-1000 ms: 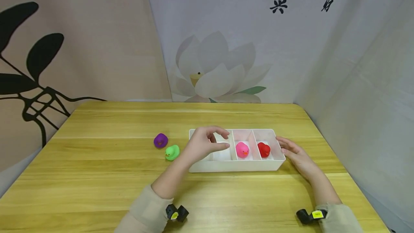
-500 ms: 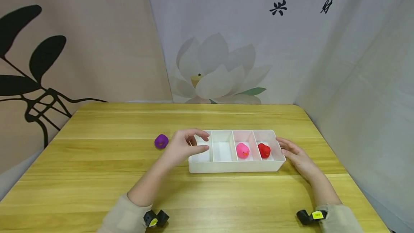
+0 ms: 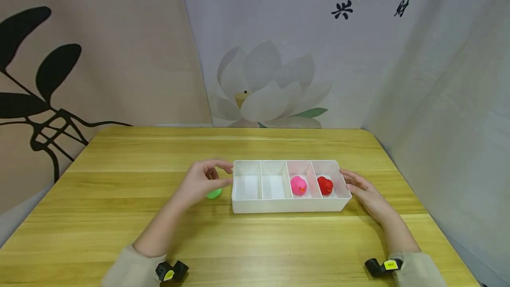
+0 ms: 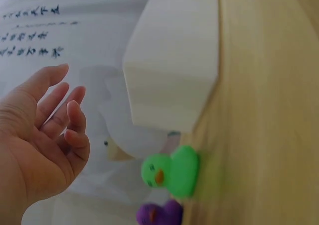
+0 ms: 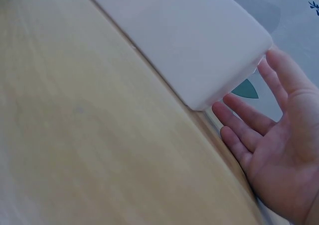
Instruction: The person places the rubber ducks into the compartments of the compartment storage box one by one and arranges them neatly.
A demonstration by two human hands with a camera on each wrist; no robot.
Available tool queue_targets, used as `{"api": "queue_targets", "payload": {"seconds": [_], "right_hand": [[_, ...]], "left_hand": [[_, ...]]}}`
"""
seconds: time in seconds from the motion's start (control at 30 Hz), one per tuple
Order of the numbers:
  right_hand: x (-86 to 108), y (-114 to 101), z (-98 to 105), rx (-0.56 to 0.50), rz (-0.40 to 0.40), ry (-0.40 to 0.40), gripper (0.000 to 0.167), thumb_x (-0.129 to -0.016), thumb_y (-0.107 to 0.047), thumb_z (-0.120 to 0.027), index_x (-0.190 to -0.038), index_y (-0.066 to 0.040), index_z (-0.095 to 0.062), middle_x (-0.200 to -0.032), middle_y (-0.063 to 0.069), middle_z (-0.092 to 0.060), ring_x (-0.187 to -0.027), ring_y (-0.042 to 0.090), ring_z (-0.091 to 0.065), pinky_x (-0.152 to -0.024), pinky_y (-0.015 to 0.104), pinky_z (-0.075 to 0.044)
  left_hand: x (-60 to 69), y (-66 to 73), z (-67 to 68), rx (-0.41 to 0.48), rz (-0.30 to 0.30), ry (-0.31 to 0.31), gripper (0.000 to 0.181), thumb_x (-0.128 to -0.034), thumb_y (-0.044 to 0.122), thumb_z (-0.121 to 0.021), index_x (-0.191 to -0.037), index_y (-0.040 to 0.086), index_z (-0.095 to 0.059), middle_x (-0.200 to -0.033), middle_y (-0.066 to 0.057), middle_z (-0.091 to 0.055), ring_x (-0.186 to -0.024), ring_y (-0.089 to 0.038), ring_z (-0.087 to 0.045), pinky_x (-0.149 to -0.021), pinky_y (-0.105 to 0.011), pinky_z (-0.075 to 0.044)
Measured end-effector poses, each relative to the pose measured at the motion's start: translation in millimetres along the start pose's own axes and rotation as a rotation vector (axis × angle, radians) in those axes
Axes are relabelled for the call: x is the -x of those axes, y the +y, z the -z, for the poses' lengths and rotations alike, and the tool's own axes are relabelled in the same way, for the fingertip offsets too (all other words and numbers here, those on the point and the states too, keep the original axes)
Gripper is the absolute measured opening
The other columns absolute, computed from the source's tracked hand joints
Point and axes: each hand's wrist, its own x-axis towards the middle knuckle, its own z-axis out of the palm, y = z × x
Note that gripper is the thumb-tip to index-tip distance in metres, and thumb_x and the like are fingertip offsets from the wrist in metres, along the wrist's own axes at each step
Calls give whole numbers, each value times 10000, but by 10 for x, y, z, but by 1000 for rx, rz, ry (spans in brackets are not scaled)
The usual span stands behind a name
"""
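Note:
A white divided box point(image 3: 287, 206) lies lengthwise on the table. A pink rubber duck point(image 3: 299, 185) and a red rubber duck point(image 3: 325, 185) sit in its two right-hand compartments. My left hand point(image 3: 202, 181) hovers just off the box's left end, thumb and fingers apart, holding nothing. Beneath it a green rubber duck point(image 4: 183, 172) stands on the table, mostly covered in the head view. Beside that duck, the left wrist view catches a purple rubber duck point(image 4: 162, 213), which the hand hides from the head view. My right hand point(image 3: 366, 191) rests its fingers against the box's right end.
The wooden table point(image 3: 279, 247) carries the box near its middle. Behind it hangs a cloth backdrop point(image 3: 279, 25) with a lotus print. Another cloth point(image 3: 450, 101) borders the right side. Each wrist bears a small black camera.
My left hand has moved left from over the box to beside its left end, now covering the purple duck and most of the green one. The right hand stays in place.

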Motion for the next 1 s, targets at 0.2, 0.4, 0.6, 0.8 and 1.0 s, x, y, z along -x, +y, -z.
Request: {"api": "queue_targets", "payload": {"seconds": [0.2,0.4,0.6,0.8,1.0], "right_hand": [[4,1,-1,11,-8,4,452,-1011,-134,-479,-1439,-27,-379,-1269,-86,-505,-1155,5,-460,-916,154,-377],[2,-10,-1,20,-25,9,461,-1012,-149,-480,-1443,-25,-371,-1306,-25,-491,-1155,0,-455,-915,152,-373],[5,-31,-10,19,-29,11,460,-1011,-154,-484,-1441,-33,-378,-1304,-16,-490,-1153,12,-459,-914,159,-373],[7,-45,-25,17,-19,9,456,-1011,-144,-482,-1438,-22,-377,-1287,-26,-499,-1145,15,-470,-911,161,-380],[8,-49,-24,28,-33,14,469,-1010,-164,-489,-1442,-24,-371,-1357,138,-459,-1150,13,-464,-917,161,-373]], "left_hand": [[78,-164,146,-3,27,6,272,-792,123,-790,-1050,105,-706,-964,-116,-651,-628,-178,-471,-506,-235,-387],[107,-327,291,-43,51,-1,309,-808,150,-780,-1099,84,-701,-1025,-169,-662,-682,-189,-490,-550,-240,-414],[107,-452,402,-90,71,-26,348,-816,159,-773,-1138,61,-681,-1053,-178,-657,-765,-235,-523,-609,-268,-443],[109,-547,460,-132,63,-63,366,-823,153,-766,-1150,22,-666,-1064,-167,-650,-772,-242,-529,-619,-274,-452],[103,-598,460,-171,84,-110,389,-818,148,-767,-1174,31,-663,-1053,-139,-646,-781,-240,-530,-610,-284,-453]]}}
